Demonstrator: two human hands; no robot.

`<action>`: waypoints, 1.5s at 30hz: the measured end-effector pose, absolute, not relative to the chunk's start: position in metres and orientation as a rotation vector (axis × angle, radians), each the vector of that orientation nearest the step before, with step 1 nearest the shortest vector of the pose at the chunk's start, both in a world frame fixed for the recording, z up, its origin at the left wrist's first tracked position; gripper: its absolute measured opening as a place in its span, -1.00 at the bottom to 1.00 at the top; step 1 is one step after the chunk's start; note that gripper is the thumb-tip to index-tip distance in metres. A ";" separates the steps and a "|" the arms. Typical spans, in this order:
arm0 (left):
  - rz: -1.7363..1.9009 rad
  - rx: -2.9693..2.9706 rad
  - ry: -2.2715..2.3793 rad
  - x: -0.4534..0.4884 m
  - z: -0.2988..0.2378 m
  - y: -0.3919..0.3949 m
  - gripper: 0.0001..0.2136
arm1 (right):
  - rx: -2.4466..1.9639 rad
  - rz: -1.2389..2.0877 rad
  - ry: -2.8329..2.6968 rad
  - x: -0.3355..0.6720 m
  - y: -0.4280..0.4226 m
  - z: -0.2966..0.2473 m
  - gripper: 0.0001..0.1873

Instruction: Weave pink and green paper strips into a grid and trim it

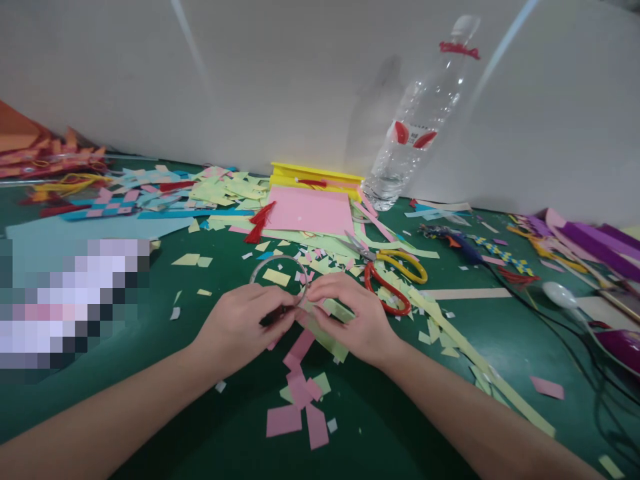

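Two bare hands meet at the centre of a green table (200,433), fingertips close together. The left hand (245,327) has its thumb and fingers narrowed on the lower edge of a clear ring (305,279); that edge is covered by the fingers. The right hand (357,317) has its thumb and index finger drawn close at the right side of the clear ring; whether they grip it or a small piece beside it cannot be determined. The clear ring is held upright between the hands, its upper arc exposed. Directly below the hands, pink paper pieces (299,387) lie on the table, some overlapping. Scissors (369,255) with one yellow and one red handle lie open just beyond the right hand, amid small paper scraps. Beyond the clear ring, a pink sheet (310,210) lies flat, with a red tassel (259,223) at its left edge and a yellow folded piece (283,175) behind it. A plastic bottle (417,127) appears tilted to the right near the wall (280,80). A long pale strip (475,357) extends along the right forearm, apart from it. A white spoon (560,295) lies farther right.
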State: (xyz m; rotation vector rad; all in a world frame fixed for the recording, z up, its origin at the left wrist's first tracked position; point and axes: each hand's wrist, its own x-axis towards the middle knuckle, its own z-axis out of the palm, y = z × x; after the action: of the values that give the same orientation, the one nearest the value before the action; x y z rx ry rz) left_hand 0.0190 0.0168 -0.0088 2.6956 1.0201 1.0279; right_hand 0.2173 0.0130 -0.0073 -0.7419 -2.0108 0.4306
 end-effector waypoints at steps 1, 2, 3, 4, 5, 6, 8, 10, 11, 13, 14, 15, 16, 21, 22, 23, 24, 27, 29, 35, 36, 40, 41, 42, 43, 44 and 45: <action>1.022 2.752 0.987 0.020 -0.010 0.015 -0.87 | -0.733 0.429 -2.006 0.217 0.013 -0.008 -0.89; 1.018 2.794 0.959 0.021 -0.010 0.014 -0.87 | -0.722 0.425 -2.003 0.217 0.014 -0.009 -0.91; 1.014 2.823 0.940 0.021 -0.010 0.013 -0.87 | -0.708 0.414 -2.001 0.217 0.014 -0.009 -0.92; 1.010 2.846 0.927 0.022 -0.010 0.012 -0.88 | -0.695 0.399 -2.006 0.217 0.014 -0.010 -0.92; 1.003 2.865 0.920 0.023 -0.010 0.012 -0.89 | -0.682 0.374 -2.015 0.217 0.013 -0.010 -0.92; 1.002 2.882 0.918 0.023 -0.009 0.011 -0.90 | -0.671 0.344 -2.030 0.216 0.013 -0.010 -0.92; 1.003 2.902 0.922 0.024 -0.008 0.011 -0.90 | -0.656 0.282 -2.062 0.216 0.013 -0.010 -0.91; 1.007 2.897 0.932 0.024 -0.007 0.011 -0.89 | -0.660 0.225 -2.088 0.216 0.013 -0.010 -0.89; 1.012 2.887 0.940 0.024 -0.007 0.010 -0.88 | -0.670 0.202 -2.096 0.216 0.013 -0.010 -0.89; 1.032 2.867 0.956 0.025 -0.006 0.010 -0.87 | -0.698 0.155 -2.105 0.216 0.013 -0.010 -0.88; 1.036 2.861 0.972 0.026 -0.006 0.009 -0.87 | -0.711 0.128 -2.107 0.216 0.012 -0.010 -0.87; 1.046 2.860 0.980 0.026 -0.006 0.009 -0.87 | -0.721 0.099 -2.107 0.216 0.011 -0.009 -0.87; 1.052 2.859 0.993 0.027 -0.005 0.008 -0.87 | -0.729 0.071 -2.107 0.216 0.010 -0.009 -0.87; 1.025 2.855 1.058 0.027 -0.001 0.005 -0.86 | -0.800 -0.014 -2.110 0.214 0.003 -0.007 -0.88; 1.024 2.857 1.066 0.027 -0.001 0.005 -0.86 | -0.824 -0.017 -2.112 0.213 0.002 -0.007 -0.87; 1.022 2.859 1.073 0.027 -0.001 0.005 -0.86 | -0.847 -0.015 -2.113 0.213 0.002 -0.008 -0.86; 1.020 2.860 1.078 0.027 -0.001 0.005 -0.86 | -0.866 -0.009 -2.114 0.212 0.002 -0.008 -0.85; 1.016 2.852 1.084 0.027 -0.002 0.005 -0.86 | -0.900 0.023 -2.116 0.212 0.002 -0.008 -0.87; 1.028 2.847 1.081 0.028 -0.002 0.005 -0.86 | -0.912 0.048 -2.119 0.212 0.003 -0.008 -0.88; 1.025 2.838 1.083 0.027 -0.005 0.005 -0.89 | -0.898 0.053 -2.150 0.212 0.004 -0.008 -0.88; 1.038 2.840 1.073 0.027 -0.005 0.006 -0.90 | -0.893 0.054 -2.157 0.212 0.004 -0.008 -0.87; 1.028 2.855 1.048 0.026 -0.004 0.006 -0.86 | -0.871 0.040 -2.191 0.212 0.004 -0.007 -0.84; 1.041 2.854 1.035 0.026 -0.003 0.006 -0.85 | -0.857 0.022 -2.195 0.212 0.003 -0.006 -0.83; 1.059 2.845 1.024 0.026 -0.003 0.005 -0.84 | -0.842 -0.004 -2.195 0.212 0.003 -0.005 -0.82; 1.080 2.820 1.019 0.027 -0.002 0.005 -0.84 | -0.832 -0.033 -2.193 0.212 0.002 -0.004 -0.81; 1.098 2.778 1.025 0.027 -0.002 0.003 -0.85 | -0.828 -0.064 -2.191 0.211 0.001 -0.002 -0.79; 1.116 2.721 1.041 0.028 -0.002 0.002 -0.86 | -0.828 -0.096 -2.195 0.212 0.000 -0.001 -0.78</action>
State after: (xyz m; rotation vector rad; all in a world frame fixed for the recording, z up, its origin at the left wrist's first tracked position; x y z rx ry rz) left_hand 0.0283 0.0020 -0.0016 2.7214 1.0409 1.1164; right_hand 0.2115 0.0000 -0.0008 -0.8283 -2.1954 -0.0962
